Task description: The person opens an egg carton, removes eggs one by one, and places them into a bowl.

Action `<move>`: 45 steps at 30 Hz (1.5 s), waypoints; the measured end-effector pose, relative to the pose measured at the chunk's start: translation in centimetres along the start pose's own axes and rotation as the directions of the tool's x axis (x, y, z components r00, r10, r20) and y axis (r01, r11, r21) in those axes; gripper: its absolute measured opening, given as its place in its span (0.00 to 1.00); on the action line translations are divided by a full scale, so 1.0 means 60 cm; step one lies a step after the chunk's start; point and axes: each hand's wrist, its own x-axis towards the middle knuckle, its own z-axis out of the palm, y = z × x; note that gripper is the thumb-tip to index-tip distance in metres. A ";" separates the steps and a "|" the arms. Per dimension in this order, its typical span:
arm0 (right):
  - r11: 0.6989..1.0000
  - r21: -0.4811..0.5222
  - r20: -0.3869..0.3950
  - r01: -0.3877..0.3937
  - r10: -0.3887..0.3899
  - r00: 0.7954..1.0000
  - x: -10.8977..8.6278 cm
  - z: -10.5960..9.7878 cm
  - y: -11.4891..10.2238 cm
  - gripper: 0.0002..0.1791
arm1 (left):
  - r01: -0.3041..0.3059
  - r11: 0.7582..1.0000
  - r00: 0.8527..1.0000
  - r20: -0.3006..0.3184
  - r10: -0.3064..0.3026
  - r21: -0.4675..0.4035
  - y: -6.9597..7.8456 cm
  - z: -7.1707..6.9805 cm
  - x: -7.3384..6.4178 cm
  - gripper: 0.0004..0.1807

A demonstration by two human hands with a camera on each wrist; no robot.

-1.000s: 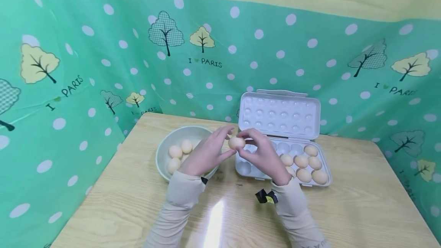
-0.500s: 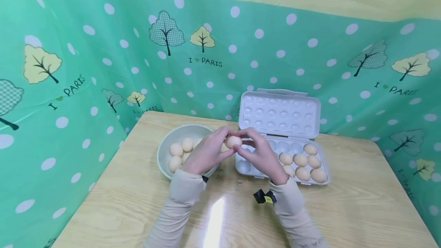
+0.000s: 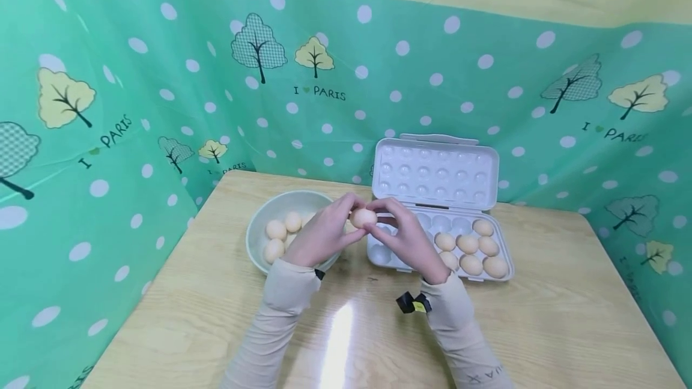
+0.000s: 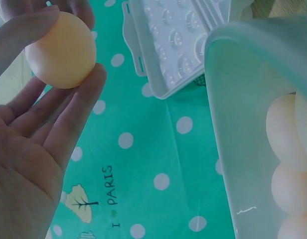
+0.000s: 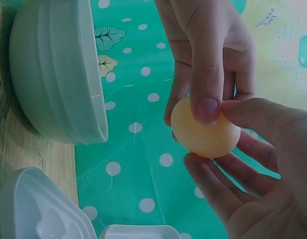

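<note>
A pale brown egg is held up between my two hands, above the gap between bowl and carton. My left hand pinches it from the left, its thumb flat on the shell in the right wrist view. From the other side my right hand grips it between thumb and fingertips. Behind the left forearm sits a pale green bowl with several eggs in it. An open white egg carton stands to the right, several eggs filling its right-hand cups; my right hand covers part of its left side.
The wooden table carries the bowl and carton. A green dotted curtain hangs close behind the carton's raised lid and along the left side. A black wrist strap piece juts from the right cuff.
My left fingers have closed in on the egg, which earlier sat mainly in the right hand. The egg and right hand have shifted slightly left. The view has tilted a little.
</note>
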 end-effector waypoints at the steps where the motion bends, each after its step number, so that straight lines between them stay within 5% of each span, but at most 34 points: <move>1: 1.000 -0.002 -0.003 -0.001 0.001 1.000 0.001 -0.001 0.000 0.17 | -0.002 1.000 1.000 0.000 0.002 0.003 0.000 -0.001 0.002 0.21; 14: 0.999 -0.043 0.009 0.019 -0.019 1.000 0.000 -0.008 -0.008 0.16 | -0.001 1.000 1.000 -0.006 0.002 0.023 0.004 -0.011 -0.005 0.19; 19: 0.993 -0.115 -0.015 0.010 -0.012 1.000 -0.011 -0.038 -0.006 0.17 | -0.002 0.998 1.000 -0.015 0.002 0.055 -0.008 -0.023 -0.017 0.19; 25: 0.966 -0.254 -0.064 -0.043 0.028 0.998 -0.020 -0.090 0.011 0.17 | 0.080 0.996 0.995 -0.056 -0.078 0.044 -0.029 -0.057 -0.036 0.22; 32: 0.951 -0.298 -0.071 -0.080 0.061 0.996 -0.030 -0.132 0.030 0.18 | 0.135 0.987 0.984 -0.127 -0.123 0.090 -0.054 -0.088 -0.055 0.22; 45: 0.896 -0.389 -0.068 -0.212 0.202 0.977 -0.061 -0.194 0.071 0.19 | 0.336 0.935 0.942 -0.053 -0.332 0.110 -0.094 -0.110 -0.080 0.22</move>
